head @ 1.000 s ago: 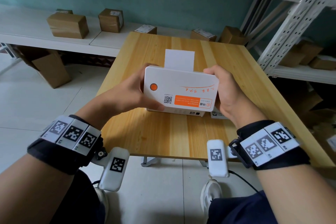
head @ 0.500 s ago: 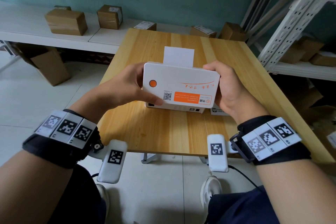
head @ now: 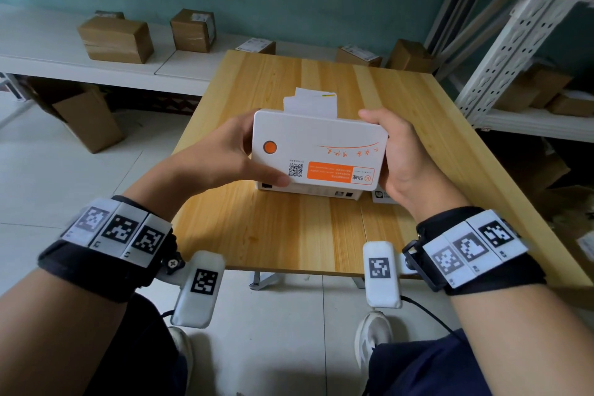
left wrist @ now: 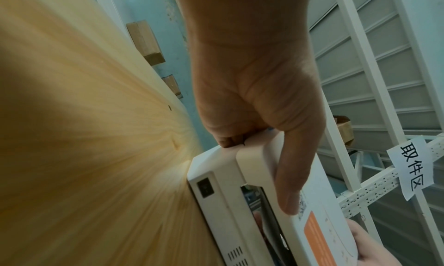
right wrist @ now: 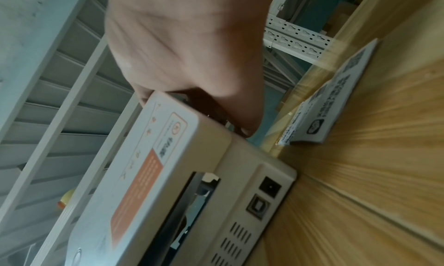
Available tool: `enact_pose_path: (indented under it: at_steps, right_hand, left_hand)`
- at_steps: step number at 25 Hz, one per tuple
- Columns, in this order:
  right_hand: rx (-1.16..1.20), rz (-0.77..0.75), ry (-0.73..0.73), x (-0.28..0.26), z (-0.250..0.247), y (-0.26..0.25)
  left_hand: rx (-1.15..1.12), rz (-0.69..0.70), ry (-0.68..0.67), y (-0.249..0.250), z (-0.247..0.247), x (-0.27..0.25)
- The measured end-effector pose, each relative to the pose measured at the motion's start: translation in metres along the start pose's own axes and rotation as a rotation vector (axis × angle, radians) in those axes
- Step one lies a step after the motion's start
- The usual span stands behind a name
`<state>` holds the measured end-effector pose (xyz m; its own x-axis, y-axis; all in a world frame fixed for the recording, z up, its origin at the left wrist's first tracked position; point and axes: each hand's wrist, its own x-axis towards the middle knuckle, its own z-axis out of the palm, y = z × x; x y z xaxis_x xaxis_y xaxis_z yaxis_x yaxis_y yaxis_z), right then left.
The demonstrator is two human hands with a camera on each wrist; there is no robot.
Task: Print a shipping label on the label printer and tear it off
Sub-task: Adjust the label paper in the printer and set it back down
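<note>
White boxy label printer [head: 318,151] with orange button on light wooden surface [head: 289,235], lid raised, left hand [head: 221,154] and right hand [head: 401,157] gripping lid's sides, white paper [head: 310,103] sticking up behind.

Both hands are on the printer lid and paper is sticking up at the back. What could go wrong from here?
1. The lid looks raised off the base, with a gap under it; closing it could pinch the left hand fingers curled at its edge.
2. The label paper stands uneven behind the lid, so it may feed crooked or jam.
3. The right hand also grips the lid, so neither hand steadies the base, which may slide on the table.
</note>
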<state>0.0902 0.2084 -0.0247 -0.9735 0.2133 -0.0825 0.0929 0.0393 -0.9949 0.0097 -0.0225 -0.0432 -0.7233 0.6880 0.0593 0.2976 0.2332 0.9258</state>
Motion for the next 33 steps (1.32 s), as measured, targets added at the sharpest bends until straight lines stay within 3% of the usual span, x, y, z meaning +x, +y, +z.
enact_pose_path:
  at_steps: [20, 28, 33]
  right_hand:
    - [-0.028, 0.015, 0.039, 0.0, 0.004, 0.003]
    - [0.134, 0.029, 0.22, 0.004, 0.01, 0.013]
    - [0.237, 0.059, 0.259, 0.002, 0.013, 0.013]
  left_hand:
    - [-0.047, 0.028, 0.025, 0.001, 0.002, -0.003]
    - [-0.061, 0.006, 0.028, 0.001, 0.004, -0.002]
    - [-0.028, -0.009, 0.037, -0.002, 0.002, -0.001]
